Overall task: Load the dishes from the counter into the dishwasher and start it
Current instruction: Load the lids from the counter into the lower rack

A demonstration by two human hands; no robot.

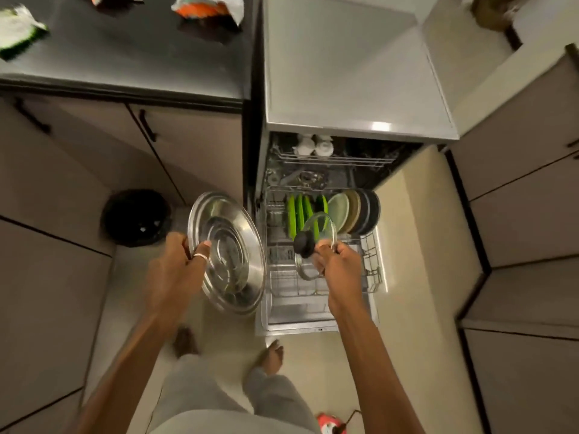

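Note:
My left hand (175,270) grips the left rim of a large round steel plate (228,255), tilted on edge just left of the open dishwasher (360,95). My right hand (338,261) holds a glass lid (316,242) with a black knob by its rim, above the pulled-out lower rack (371,261). At the rack's back, green plates (300,214) and pale and dark plates (354,211) stand on edge. White cups (313,147) sit in the upper rack. The rack's front half shows bare wires.
A dark counter (125,57) at upper left carries crumpled packets and a green-white sponge. A black bin (136,217) stands on the floor left of the dishwasher. Cabinets line both sides. My bare feet are on the floor before the open door; a red object lies bottom right.

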